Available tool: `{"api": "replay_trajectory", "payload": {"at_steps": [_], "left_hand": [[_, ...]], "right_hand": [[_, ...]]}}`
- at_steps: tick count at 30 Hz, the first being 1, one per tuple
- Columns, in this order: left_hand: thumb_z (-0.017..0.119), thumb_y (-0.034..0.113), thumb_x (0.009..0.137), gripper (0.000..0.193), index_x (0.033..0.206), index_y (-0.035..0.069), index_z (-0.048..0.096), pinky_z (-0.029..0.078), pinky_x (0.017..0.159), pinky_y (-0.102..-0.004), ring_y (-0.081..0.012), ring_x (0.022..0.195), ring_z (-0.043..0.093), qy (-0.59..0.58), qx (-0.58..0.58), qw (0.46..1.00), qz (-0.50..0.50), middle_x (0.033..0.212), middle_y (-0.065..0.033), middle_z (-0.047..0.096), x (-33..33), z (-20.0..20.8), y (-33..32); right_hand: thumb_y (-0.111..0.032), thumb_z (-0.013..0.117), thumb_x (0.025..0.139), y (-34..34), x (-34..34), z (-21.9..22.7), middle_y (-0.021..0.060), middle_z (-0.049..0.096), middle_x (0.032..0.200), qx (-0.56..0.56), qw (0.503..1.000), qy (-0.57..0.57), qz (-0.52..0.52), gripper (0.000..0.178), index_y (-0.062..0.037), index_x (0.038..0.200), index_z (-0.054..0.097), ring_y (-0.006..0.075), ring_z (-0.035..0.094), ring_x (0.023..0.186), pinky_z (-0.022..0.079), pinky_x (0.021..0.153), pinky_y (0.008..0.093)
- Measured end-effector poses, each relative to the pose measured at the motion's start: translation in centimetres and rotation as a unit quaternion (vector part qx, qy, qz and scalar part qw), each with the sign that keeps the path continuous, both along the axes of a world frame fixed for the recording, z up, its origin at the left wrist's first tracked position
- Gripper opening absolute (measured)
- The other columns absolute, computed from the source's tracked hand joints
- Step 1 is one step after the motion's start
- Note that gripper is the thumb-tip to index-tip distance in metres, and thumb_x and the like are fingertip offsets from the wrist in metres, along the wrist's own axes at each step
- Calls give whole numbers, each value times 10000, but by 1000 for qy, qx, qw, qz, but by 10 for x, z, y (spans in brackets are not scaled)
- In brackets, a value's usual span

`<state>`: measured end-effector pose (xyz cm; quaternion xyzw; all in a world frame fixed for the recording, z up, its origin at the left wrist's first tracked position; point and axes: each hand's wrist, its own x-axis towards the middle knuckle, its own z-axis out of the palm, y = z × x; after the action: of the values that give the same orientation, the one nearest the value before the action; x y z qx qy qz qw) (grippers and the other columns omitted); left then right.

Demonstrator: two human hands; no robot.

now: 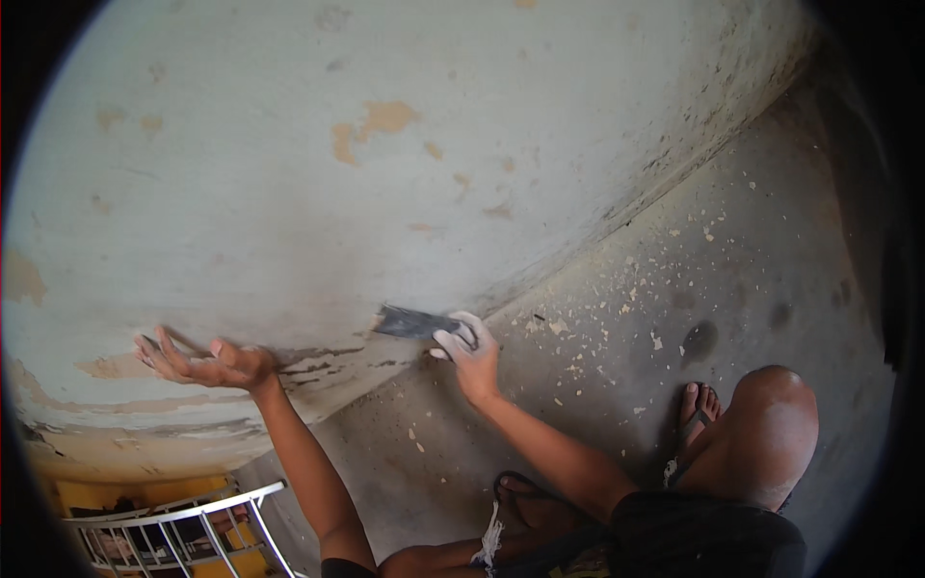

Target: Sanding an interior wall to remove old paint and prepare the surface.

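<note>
A pale grey-green wall [260, 183] fills the upper part of the view, with tan bare patches and dark cracks low down. My right hand [469, 352] grips one end of a dark flat scraper [414, 323], whose worn far end lies at the wall's lower part. White dust coats the fingers of that hand. To the left, my left hand [207, 363] is beside the wall, palm turned up and fingers apart, with nothing in it. Whether its back touches the wall I cannot tell.
Paint flakes [578, 371] litter the grey concrete floor [617, 289] along the wall's foot. My bent knee [776, 424] and sandalled foot [700, 409] are at the right. A white metal railing or rack [183, 520] stands at the lower left, with a person partly visible behind it.
</note>
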<state>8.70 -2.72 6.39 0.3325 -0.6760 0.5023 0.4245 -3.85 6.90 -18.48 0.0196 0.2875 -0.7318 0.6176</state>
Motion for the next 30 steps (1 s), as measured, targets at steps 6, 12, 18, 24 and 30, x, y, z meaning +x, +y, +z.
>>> {"api": "replay_trajectory", "payload": {"at_steps": [6, 12, 18, 24, 30], "left_hand": [[337, 335, 940, 555, 1373, -9, 392, 179, 1150, -594, -409, 1401, 257, -25, -10, 1000, -12, 1448, -232, 342, -1, 1, -2], [352, 331, 927, 550, 1368, 7, 400, 170, 1154, -590, -406, 1395, 274, -9, -6, 1000, -29, 1446, -226, 348, -3, 3, -5], [347, 332, 933, 540, 1362, 9, 405, 175, 1154, -588, -409, 1396, 271, -15, -13, 1000, -20, 1447, -225, 343, 1, 0, -5], [362, 322, 930, 533, 1368, 20, 405, 181, 1148, -596, -408, 1408, 253, -21, -9, 999, -23, 1465, -226, 338, -5, -2, -5], [359, 334, 928, 546, 1373, 20, 401, 181, 1148, -594, -410, 1410, 243, -4, 1, 1000, -14, 1473, -219, 320, 0, 4, -3]], "right_hand": [[6, 682, 858, -2, -10, -9, 82, 602, 1050, 8, 1000, 8, 1, 358, 8, 1179, 525, 133, 627, 926, 596, 717, 272], [2, 679, 862, -1, -9, 5, 90, 607, 1071, 2, 1000, 3, 29, 359, -2, 1184, 519, 129, 627, 926, 594, 716, 271], [4, 681, 861, 3, 0, -23, 66, 610, 1021, 36, 999, -4, 12, 339, -8, 1163, 527, 111, 619, 935, 594, 720, 269], [10, 670, 865, -5, -14, -5, 71, 612, 1054, -15, 1000, 0, 18, 336, -12, 1169, 528, 116, 623, 940, 592, 720, 269], [0, 660, 874, -4, -6, 12, 68, 602, 1052, -27, 999, 13, 40, 306, 0, 1151, 530, 128, 624, 934, 591, 704, 262]]}}
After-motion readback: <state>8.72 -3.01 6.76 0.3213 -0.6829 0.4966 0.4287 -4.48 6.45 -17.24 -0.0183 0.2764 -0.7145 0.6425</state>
